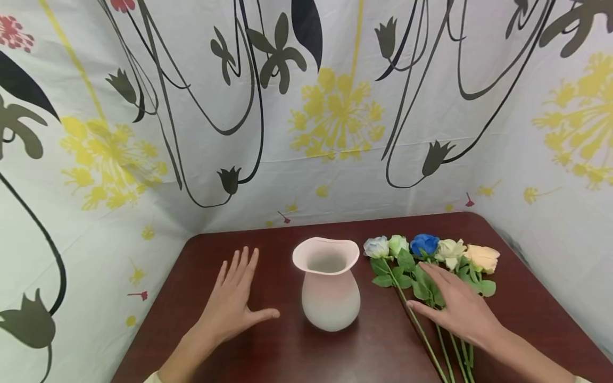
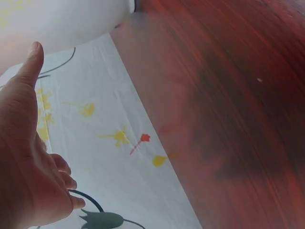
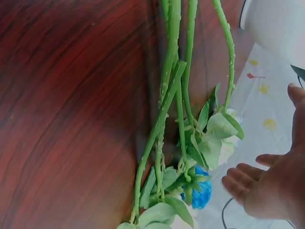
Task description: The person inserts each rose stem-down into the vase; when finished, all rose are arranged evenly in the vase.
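Observation:
A pink-to-white vase (image 1: 330, 300) with a wavy rim stands upright mid-table. To its left my left hand (image 1: 230, 303) is held with straight fingers and the thumb stretched toward the vase, holding nothing. On the right lie several artificial roses with long green stems: a pale blue rose (image 1: 377, 247), a light green rose (image 1: 398, 245), a blue rose (image 1: 424, 244), a cream rose (image 1: 450, 252) and a peach rose (image 1: 482, 258). My right hand (image 1: 462, 308) hovers over their leaves and stems, fingers extended and empty. In the right wrist view the green stems (image 3: 162, 105) cross one another.
The dark red wooden table (image 1: 268, 351) has rounded back corners. Behind it and along both sides hangs a white cloth (image 1: 268, 197) printed with yellow, grey and red flowers.

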The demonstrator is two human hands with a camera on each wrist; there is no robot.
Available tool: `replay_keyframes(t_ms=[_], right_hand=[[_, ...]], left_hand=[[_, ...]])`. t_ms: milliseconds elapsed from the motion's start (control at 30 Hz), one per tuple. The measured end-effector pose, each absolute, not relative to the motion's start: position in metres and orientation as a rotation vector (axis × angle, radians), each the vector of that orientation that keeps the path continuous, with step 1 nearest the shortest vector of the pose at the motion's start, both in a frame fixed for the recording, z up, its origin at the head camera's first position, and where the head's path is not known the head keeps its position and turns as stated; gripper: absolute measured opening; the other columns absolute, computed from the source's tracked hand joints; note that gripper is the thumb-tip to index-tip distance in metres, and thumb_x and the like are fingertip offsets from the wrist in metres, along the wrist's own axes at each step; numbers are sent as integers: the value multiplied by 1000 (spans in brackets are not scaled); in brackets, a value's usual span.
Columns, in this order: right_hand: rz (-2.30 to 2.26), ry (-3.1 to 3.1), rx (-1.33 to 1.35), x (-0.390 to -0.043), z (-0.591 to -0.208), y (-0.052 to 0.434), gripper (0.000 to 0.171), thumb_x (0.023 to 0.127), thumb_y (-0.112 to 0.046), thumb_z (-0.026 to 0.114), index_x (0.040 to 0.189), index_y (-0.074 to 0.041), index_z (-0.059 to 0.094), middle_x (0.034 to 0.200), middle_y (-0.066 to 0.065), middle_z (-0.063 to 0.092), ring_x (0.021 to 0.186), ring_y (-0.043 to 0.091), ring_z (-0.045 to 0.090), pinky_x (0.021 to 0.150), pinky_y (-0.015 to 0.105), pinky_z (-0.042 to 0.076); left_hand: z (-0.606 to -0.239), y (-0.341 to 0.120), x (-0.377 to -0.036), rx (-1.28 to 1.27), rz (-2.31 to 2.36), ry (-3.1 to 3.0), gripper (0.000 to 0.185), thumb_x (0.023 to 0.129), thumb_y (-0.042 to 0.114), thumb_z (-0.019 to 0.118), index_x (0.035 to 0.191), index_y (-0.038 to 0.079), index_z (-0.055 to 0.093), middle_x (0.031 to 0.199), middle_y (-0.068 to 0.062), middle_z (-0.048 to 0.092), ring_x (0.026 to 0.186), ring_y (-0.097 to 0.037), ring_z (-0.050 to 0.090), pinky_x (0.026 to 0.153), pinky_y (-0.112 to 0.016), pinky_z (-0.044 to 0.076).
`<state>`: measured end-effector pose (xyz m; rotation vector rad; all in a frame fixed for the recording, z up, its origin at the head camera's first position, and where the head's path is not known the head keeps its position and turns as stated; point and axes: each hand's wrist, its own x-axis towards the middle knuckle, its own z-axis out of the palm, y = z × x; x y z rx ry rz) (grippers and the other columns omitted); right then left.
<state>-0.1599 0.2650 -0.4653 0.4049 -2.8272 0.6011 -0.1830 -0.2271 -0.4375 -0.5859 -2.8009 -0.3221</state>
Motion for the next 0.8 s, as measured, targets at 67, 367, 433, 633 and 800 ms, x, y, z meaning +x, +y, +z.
replay_keyframes(t_ms=[67, 367, 433, 633, 800], right_hand=[[688, -2808, 396, -162, -465, 263, 92, 90, -60, 79, 155, -2, 50, 148, 29, 56, 123, 51, 61, 89, 69, 54], [938, -2733, 388, -169, -472, 254, 75, 87, -41, 90, 144, -1, 63, 128, 24, 72, 101, 36, 75, 69, 41, 60], [1021, -2738, 377, -171, -474, 253, 71, 87, -36, 90, 143, -1, 64, 126, 24, 72, 102, 36, 76, 65, 34, 58], [1186, -2725, 379, -178, -483, 249, 61, 89, -23, 88, 140, 2, 65, 124, 24, 73, 102, 35, 76, 70, 32, 63], [1265, -2739, 355, -184, -490, 245, 57, 91, -17, 86, 139, 4, 65, 124, 25, 73, 102, 37, 76, 75, 37, 64]], left_hand=[[-435, -222, -184, -603, -358, -2795, 141, 73, 95, 64, 171, 19, -3, 177, -15, 8, 162, -38, 9, 127, -64, 14], [-430, -198, -185, -639, -719, -2784, 149, 70, 83, 80, 171, 15, -5, 178, -6, 1, 162, -35, 9, 126, -59, 22], [-430, -192, -185, -630, -847, -2794, 147, 70, 79, 84, 171, 20, -5, 178, -1, 0, 163, -31, 8, 124, -60, 25], [-431, -175, -186, -600, -1199, -2797, 138, 72, 64, 93, 168, 44, -4, 176, 14, 4, 161, -21, 16, 120, -62, 33], [-434, -162, -186, -635, -1395, -2752, 132, 75, 53, 96, 167, 51, 0, 174, 17, 13, 159, -19, 22, 122, -63, 30]])
